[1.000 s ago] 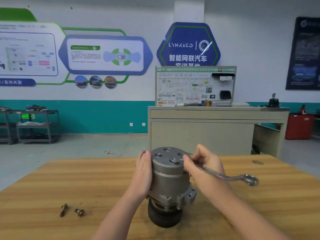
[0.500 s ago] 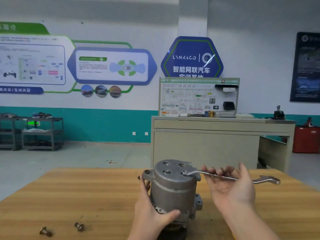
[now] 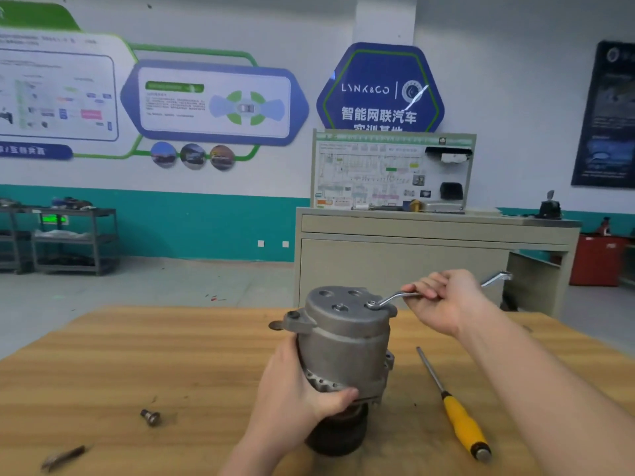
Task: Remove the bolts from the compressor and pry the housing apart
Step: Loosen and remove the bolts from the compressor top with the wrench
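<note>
A grey metal compressor stands upright on its black pulley on the wooden table. My left hand grips its lower left side, thumb across the front. A silver offset ring wrench sits with its ring end on a bolt at the right of the compressor's top face. My right hand grips the wrench's shaft, to the right of the compressor. One loose bolt lies on the table at the left, and a second, blurred one lies nearer the front edge.
A yellow-handled screwdriver lies on the table to the right of the compressor, tip pointing away. Behind the table stands a beige bench with a display board. Grey shelving is at the far left wall, a red cabinet at the far right.
My right hand has closed round the wrench and swung its handle away from me, toward the back right. My left hand has slid lower on the compressor. The view has tilted down, showing the screwdriver.
</note>
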A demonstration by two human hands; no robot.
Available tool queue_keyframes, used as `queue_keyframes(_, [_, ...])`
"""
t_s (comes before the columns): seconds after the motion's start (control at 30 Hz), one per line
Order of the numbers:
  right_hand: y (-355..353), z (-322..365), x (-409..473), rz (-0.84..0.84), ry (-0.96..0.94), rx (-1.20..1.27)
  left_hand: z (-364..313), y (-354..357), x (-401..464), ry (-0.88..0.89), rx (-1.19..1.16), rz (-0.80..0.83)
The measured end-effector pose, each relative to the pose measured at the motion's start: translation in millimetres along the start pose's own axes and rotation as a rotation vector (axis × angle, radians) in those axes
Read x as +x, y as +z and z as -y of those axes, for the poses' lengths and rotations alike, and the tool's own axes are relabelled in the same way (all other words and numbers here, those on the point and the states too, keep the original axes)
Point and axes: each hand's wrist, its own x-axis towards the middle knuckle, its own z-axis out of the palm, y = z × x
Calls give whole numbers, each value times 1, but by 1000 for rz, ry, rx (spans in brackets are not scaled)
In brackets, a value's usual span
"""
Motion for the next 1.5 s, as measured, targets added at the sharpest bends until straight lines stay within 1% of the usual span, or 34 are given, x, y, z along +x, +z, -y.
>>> queue_keyframes(0.07, [6, 0, 5, 1, 71, -100, 4, -5, -1, 5, -87, 69])
queue_keyframes(0.13, [18, -2, 10, -15, 105, -267, 6, -9, -2, 16, -165, 120])
queue_keyframes(0.27, [43, -5, 30, -198, 125, -679, 8, -4, -1, 33, -156, 99])
queue_keyframes(0.3, [50, -9, 35, -234, 133, -812, 8, -2, -1, 44, -136, 87])
queue_keyframes(0.37, [66, -22, 41, -285, 109, -1222, 8, 0, 1, 76, -118, 67])
queue_keyframes(0.4, [74, -32, 44, -303, 59, -1435, 8, 1, 2, 85, -117, 62])
queue_keyframes(0.47, [87, -54, 47, -344, -143, -1754, 8, 2, 4, 87, -115, 64])
queue_keyframes(0.5, [90, -64, 49, -326, -281, -1856, 9, 2, 4, 88, -118, 68])
queue_keyframes(0.57, [93, -79, 41, -204, -541, -1984, 12, 1, 3, 79, -132, 59])
queue_keyframes(0.6, [94, -86, 34, -86, -655, -2015, 14, 1, 3, 66, -135, 55])
queue_keyframes(0.63, [94, -91, 26, 80, -771, -2035, 15, 0, 3, 51, -135, 56])
queue_keyframes(0.67, [94, -96, 15, 280, -883, -2039, 16, -1, 2, 40, -134, 59])
queue_keyframes(0.73, [89, -100, -14, 688, -1074, -1974, 19, -4, 1, 34, -139, 71])
queue_keyframes(0.77, [82, -101, -27, 837, -1150, -1901, 20, -4, 0, 31, -141, 77])
queue_keyframes(0.8, [72, -101, -39, 931, -1210, -1808, 21, -5, 0, 22, -142, 82])
queue_keyframes(0.83, [59, -99, -48, 976, -1245, -1701, 21, -5, -1, 13, -147, 85])
queue_keyframes(0.87, [44, -95, -56, 987, -1252, -1585, 21, -5, -2, 6, -155, 88])
queue_keyframes(0.93, [12, -88, -69, 929, -1212, -1365, 18, -4, -3, 3, -159, 101])
queue_keyframes(1.03, [-28, -80, -82, 802, -1013, -1018, 13, -2, -3, 8, -122, 80])
queue_keyframes(1.1, [-46, -75, -85, 696, -838, -691, 12, -2, -4, -1, -116, 64])
queue_keyframes(1.17, [-57, -65, -82, 622, -550, -326, 10, -1, -5, -12, -117, 65])
queue_keyframes(1.2, [-60, -59, -81, 605, -422, -196, 10, -1, -5, -15, -115, 65])
queue_keyframes(1.23, [-61, -54, -80, 579, -335, -104, 10, -1, -5, -14, -112, 63])
queue_keyframes(1.3, [-62, -47, -78, 515, -269, 18, 8, -1, -5, -9, -107, 53])
queue_keyframes(1.37, [-64, -48, -75, 504, -296, 47, 8, -1, -5, -18, -114, 45])
queue_keyframes(1.43, [-64, -51, -77, 570, -357, 7, 7, -2, -5, -31, -133, 54])
queue_keyframes(1.5, [-66, -55, -77, 637, -434, -109, 8, -2, -5, -34, -146, 67])
